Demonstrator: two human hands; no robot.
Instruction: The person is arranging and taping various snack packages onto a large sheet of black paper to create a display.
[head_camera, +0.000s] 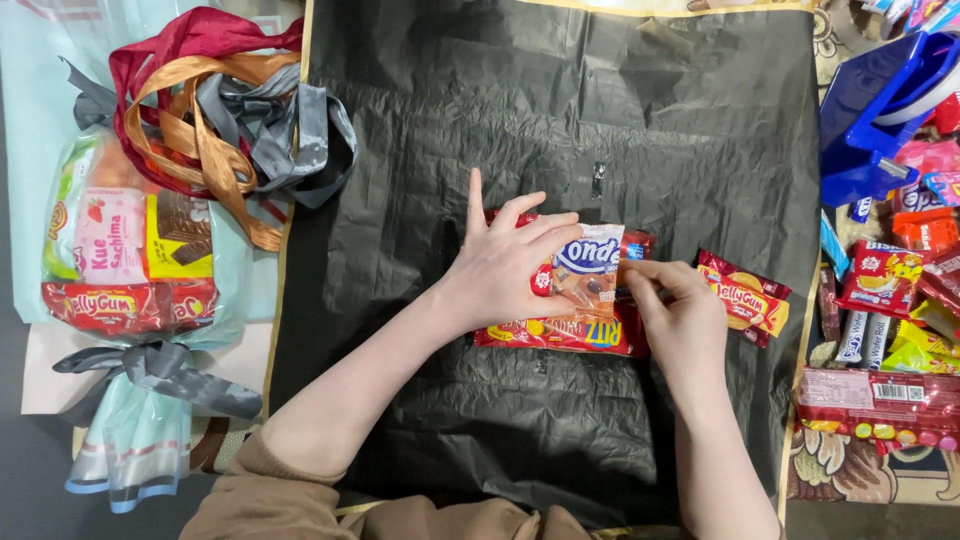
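Left hand (505, 262) lies flat, fingers spread, pressing the white snack pack (585, 268) onto the red cracker packet (560, 335). Right hand (678, 312) pinches the pack's right edge. All sit on black wrapping paper (560, 110).

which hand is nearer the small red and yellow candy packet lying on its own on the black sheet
Right. The right hand lies just beside the candy packet, to its left; the left hand rests farther left, on the stacked snack packs.

L hand (505, 262) flat on snack packs (585, 290); R hand (680, 320) pinching pack edge. Black paper (560, 120) under. Ribbons (215, 110) far left.
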